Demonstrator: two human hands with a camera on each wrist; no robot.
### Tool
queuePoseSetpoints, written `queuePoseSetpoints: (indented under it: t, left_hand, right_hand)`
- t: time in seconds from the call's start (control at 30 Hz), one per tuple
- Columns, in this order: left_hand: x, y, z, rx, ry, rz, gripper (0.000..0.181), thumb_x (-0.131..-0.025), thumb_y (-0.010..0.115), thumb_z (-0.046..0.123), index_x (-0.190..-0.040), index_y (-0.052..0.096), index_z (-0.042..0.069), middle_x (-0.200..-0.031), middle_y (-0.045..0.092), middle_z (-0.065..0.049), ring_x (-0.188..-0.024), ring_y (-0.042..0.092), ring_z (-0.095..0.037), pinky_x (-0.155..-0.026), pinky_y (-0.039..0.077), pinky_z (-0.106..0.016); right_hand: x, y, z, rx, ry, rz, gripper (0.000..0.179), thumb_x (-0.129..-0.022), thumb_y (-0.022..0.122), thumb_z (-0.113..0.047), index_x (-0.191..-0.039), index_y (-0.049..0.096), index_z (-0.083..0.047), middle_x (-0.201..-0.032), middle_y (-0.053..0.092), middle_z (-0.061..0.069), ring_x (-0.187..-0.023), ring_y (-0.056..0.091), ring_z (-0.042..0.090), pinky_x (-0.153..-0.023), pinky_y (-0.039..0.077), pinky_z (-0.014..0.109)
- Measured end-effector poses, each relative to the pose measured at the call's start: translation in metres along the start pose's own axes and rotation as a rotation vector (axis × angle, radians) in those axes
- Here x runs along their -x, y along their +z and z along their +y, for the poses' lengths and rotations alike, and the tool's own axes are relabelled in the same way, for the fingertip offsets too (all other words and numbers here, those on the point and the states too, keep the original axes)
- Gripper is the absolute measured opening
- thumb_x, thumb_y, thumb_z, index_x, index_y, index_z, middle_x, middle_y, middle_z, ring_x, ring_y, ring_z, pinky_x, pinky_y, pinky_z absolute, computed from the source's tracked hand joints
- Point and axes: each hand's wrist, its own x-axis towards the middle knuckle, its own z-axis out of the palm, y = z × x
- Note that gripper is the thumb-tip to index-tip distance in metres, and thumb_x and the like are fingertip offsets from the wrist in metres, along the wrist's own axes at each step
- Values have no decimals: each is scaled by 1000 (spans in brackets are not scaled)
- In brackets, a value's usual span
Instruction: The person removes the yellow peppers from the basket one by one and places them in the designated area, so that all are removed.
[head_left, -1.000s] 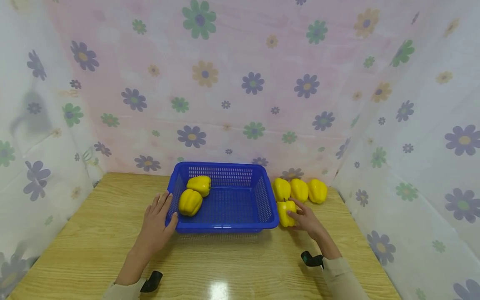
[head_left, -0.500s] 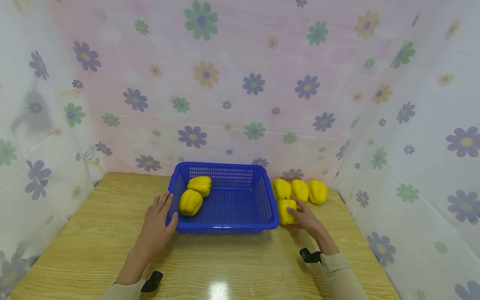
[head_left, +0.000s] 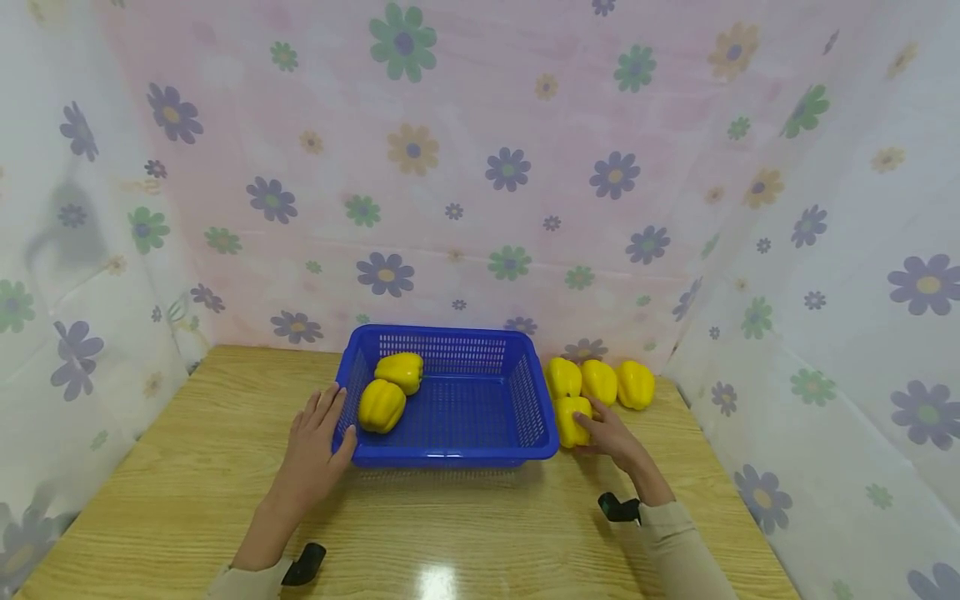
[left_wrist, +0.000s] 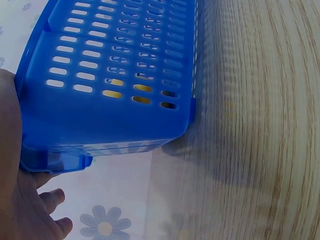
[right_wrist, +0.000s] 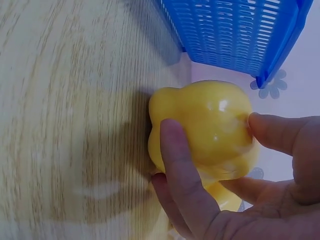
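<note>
My right hand (head_left: pixel 617 439) grips a yellow bell pepper (head_left: pixel 572 422) just outside the right wall of the blue slotted basket (head_left: pixel 446 452). In the right wrist view, thumb and fingers lie around that glossy pepper (right_wrist: pixel 212 107), which stands low over the wooden table. Across the basket, my left hand (head_left: pixel 309 446) rests on its left rim, fingers mostly straight. The left wrist view has the basket's end wall (left_wrist: pixel 95 117) up close, with fingertips past the rim. Two bell peppers lie inside the basket at the left: one at the back (head_left: pixel 400 371), one nearer (head_left: pixel 381 406).
Right of the basket, three more yellow bell peppers stand in a row: the left one (head_left: pixel 564 377), the middle one (head_left: pixel 599 382) and the right one (head_left: pixel 635 385). Flowered cloth (head_left: pixel 465 167) hangs behind and on both sides of the wooden table (head_left: pixel 450 533).
The right hand and its bell pepper have shifted slightly toward the back of the table. The left hand and the basket have stayed in place.
</note>
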Motion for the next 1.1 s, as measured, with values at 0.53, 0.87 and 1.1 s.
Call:
queuePoseSetpoints:
  t: [0.53,0.87,1.1]
  left_hand:
    - [0,0,1,-5,-2,-2,61,-104,52,20,-156,33,-6,-164,27,-26,-151,14,-53,-115,14,-74]
    - [2,-1,0,-2,-5,-5,62,-105,50,24,-157,32,-5,-164,26,-26,-152,13,-52,-115,14,-74]
    - [1,-3,2,4,-20,-29,62,-105,51,22,-158,30,-4,-165,23,-25,-152,11,-53,-116,11,-74]
  right_hand:
    - [27,-4,-24,232,50,112,83,-107,49,-38,-159,6,10,-161,6,41,-139,38,57,-90,58,51]
    - [58,6,-66,371,-97,161,76,-106,50,-44,-161,19,0,-163,20,32,-142,33,55,-109,39,68]
    - [73,35,-97,374,-233,136,70,-106,51,-43,-160,27,-6,-165,25,24,-143,35,52,-110,37,69]
